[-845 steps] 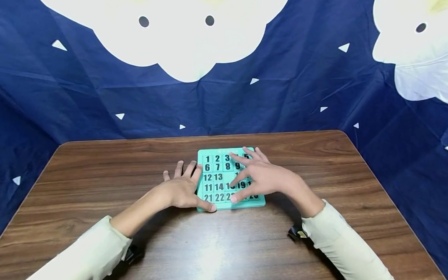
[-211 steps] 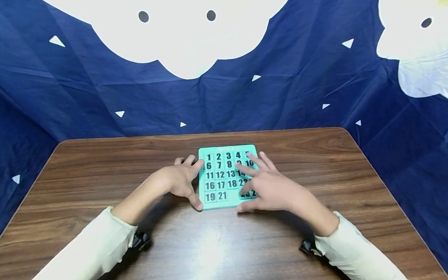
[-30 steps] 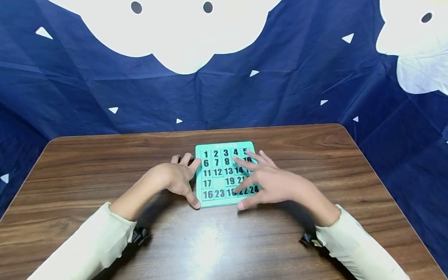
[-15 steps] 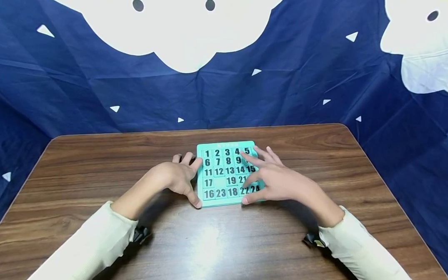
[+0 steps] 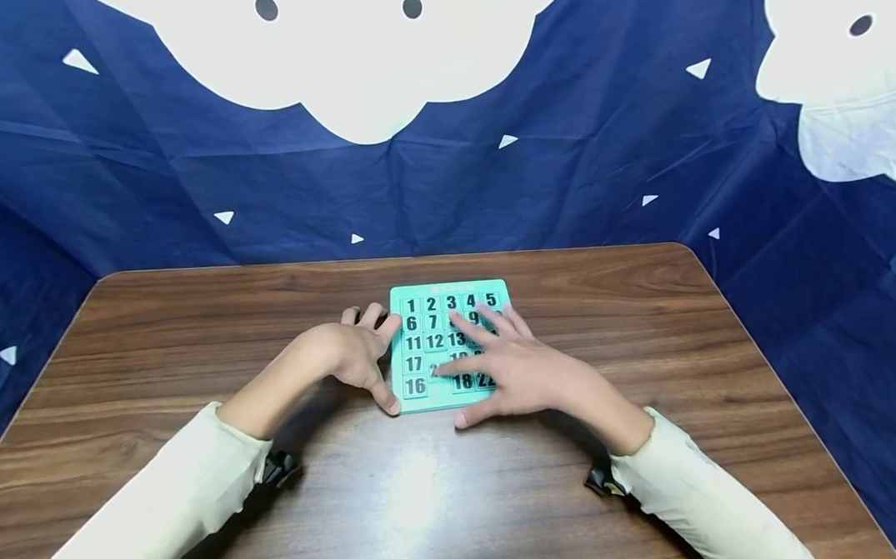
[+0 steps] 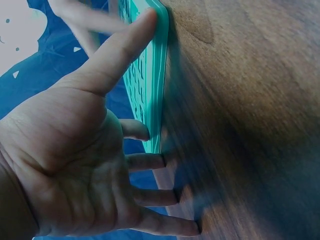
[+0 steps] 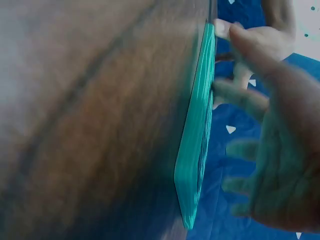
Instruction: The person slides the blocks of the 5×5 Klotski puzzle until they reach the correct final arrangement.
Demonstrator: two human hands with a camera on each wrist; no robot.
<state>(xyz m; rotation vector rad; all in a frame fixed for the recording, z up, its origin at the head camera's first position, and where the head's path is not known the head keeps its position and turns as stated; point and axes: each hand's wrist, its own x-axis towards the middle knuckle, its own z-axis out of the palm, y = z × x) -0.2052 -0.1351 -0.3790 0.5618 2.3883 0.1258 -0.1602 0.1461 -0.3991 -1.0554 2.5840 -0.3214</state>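
Note:
A teal sliding number puzzle [image 5: 435,341] lies flat on the table. My left hand [image 5: 350,359] steadies its left side: in the left wrist view the thumb [image 6: 145,25] rests on the near corner and the index finger touches the edge, while the other fingertips stand on the table. Spread over the puzzle's right part, my right hand [image 5: 527,374] touches a tile in the fourth row, second column, with its index fingertip; the tile's number is mostly covered. An open slot shows below, between tiles 16 [image 5: 415,386] and 18 [image 5: 462,381]. Several right-hand tiles are hidden by that hand.
The brown wooden table [image 5: 217,323] extends around the puzzle on all sides. Behind it hangs a dark blue cloth [image 5: 302,194] with white cloud shapes and triangles. Dark wrist devices [image 5: 279,469] sit below both sleeves.
My right hand has moved left across the puzzle. Tile 23 has left the bottom row, where the gap now is; a tile under my index finger occupies the former gap above. The left hand stays put.

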